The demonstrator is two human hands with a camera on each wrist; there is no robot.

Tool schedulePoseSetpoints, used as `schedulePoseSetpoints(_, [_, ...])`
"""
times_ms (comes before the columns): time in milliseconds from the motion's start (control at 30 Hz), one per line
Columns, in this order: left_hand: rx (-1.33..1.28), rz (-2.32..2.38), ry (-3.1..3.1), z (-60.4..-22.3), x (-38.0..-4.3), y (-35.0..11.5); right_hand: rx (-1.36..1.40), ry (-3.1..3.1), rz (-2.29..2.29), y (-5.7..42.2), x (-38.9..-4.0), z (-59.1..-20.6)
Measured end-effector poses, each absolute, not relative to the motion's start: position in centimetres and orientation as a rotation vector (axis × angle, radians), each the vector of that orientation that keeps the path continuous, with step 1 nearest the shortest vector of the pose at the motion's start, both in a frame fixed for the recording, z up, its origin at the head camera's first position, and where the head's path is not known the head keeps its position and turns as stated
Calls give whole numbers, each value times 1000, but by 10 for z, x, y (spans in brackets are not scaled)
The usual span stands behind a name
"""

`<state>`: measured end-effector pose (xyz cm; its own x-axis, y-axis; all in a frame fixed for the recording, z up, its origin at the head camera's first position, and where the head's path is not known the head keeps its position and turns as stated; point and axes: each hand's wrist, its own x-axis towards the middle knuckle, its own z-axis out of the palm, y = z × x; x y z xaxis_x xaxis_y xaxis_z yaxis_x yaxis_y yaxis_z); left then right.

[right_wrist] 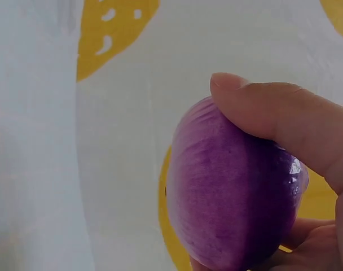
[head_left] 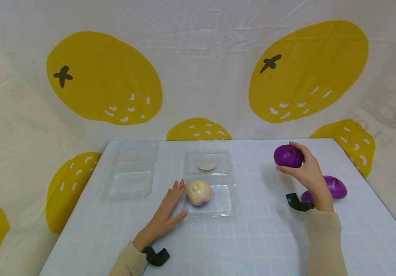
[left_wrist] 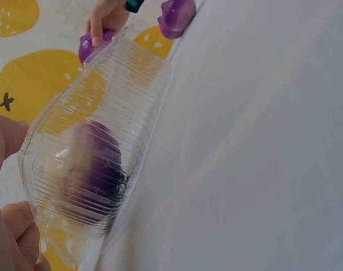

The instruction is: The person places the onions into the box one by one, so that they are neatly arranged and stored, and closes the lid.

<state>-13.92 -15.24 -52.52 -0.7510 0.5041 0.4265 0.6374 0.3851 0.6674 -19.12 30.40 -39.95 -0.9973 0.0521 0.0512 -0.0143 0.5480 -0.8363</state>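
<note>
My right hand (head_left: 308,168) holds a glossy purple onion (head_left: 287,156) above the table, thumb on one side and fingers on the other. The right wrist view shows the thumb pressed on the skin of this onion (right_wrist: 228,186). With its fingers spread, my left hand (head_left: 165,214) rests at the left edge of a clear plastic clamshell box (head_left: 223,195), whose lid is folded back. Inside the box's near half sits a cream-and-purple onion (head_left: 199,193), seen through the ribbed wall in the left wrist view. More purple onions (head_left: 336,187) lie beside my right wrist, partly hidden behind it.
Another clear clamshell box (head_left: 130,184) stands at the left of the table, opened out. A pale round label (head_left: 206,165) shows at the middle box's lid. Behind the table (head_left: 260,237) hangs a white cloth (head_left: 204,84) printed with yellow fruit.
</note>
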Motion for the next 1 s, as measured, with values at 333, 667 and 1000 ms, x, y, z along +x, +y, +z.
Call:
schedulePoseSetpoints(333, [-1031,-1300,-2483,-525,-138,-153,124,-2636,1465,285,-185,-387])
schedulePoseSetpoints(667, [-1027,-1300,-2493,-524,-139,-153,338,-2596,1419,261,-181,-381])
schedulePoseSetpoints(1000, [-1032,-1303,-2490,-525,-138,-152,559,-2553,1473,237,-180,-383])
